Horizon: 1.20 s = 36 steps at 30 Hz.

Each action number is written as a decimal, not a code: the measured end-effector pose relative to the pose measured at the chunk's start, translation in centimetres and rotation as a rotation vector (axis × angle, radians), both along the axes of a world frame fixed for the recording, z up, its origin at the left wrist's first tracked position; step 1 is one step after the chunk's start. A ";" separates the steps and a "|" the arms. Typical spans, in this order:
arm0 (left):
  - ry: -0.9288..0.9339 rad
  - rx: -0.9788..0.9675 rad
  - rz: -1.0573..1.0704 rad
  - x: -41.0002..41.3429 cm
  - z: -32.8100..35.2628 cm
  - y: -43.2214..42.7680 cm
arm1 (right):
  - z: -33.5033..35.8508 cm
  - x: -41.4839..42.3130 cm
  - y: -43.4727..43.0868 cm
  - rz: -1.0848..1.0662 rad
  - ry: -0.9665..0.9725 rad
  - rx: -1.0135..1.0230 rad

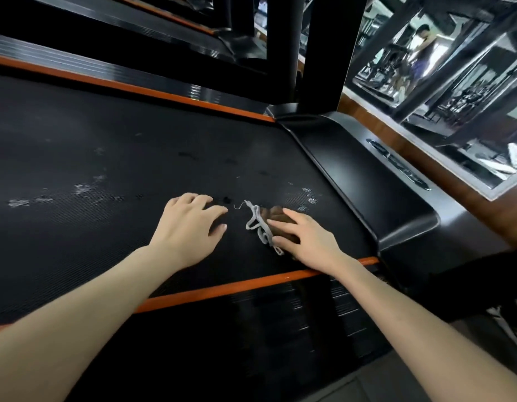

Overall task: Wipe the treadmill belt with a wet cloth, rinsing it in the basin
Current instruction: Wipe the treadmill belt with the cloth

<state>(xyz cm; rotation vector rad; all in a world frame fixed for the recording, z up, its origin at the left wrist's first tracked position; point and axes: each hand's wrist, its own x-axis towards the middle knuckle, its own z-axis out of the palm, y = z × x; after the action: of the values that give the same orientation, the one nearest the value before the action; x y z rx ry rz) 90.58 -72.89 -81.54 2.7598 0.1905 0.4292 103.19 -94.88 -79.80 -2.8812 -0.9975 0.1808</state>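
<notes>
Belt: I see a black ribbed treadmill belt [77,158], flecked with pale smears, between orange side strips [222,288].
Cloth: a dark brown cloth with frayed grey edging [273,213] lies bunched on the belt, near the glossy black motor cover [367,181].
Right hand [309,242]: fingers nearly straight, pressing down on the cloth.
Left hand [190,224]: fingers spread, resting on the belt just beside the cloth, holding nothing.

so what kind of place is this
Most likely a gym. A treadmill belt fills the view, a second treadmill stands right beside it, and the wall mirror reflects what look like more exercise machines.
</notes>
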 end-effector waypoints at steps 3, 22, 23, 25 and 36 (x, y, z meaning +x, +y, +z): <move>0.125 0.052 0.040 1.3 -0.8 -1.1 | -0.1 1.0 -1.9 -0.007 -0.056 0.027; 0.238 0.189 -0.041 13.0 -0.4 -3.3 | 0.0 7.4 -10.2 -0.247 -0.087 -0.012; 0.247 0.195 -0.045 14.2 -0.4 -3.2 | 0.0 7.4 -10.1 -0.243 -0.091 -0.008; 0.268 0.220 -0.049 16.0 -0.3 -2.7 | -0.1 7.4 -10.1 -0.242 -0.086 0.023; 0.291 0.219 -0.009 16.4 -2.8 -1.8 | -0.6 11.2 -7.4 -0.234 -0.129 0.108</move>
<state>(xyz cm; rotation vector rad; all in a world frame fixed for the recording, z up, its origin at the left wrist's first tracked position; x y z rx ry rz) 107.00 -74.71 -84.38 3.0291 0.2127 0.0439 114.38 -102.29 -80.35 -2.9082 -0.6547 -0.0733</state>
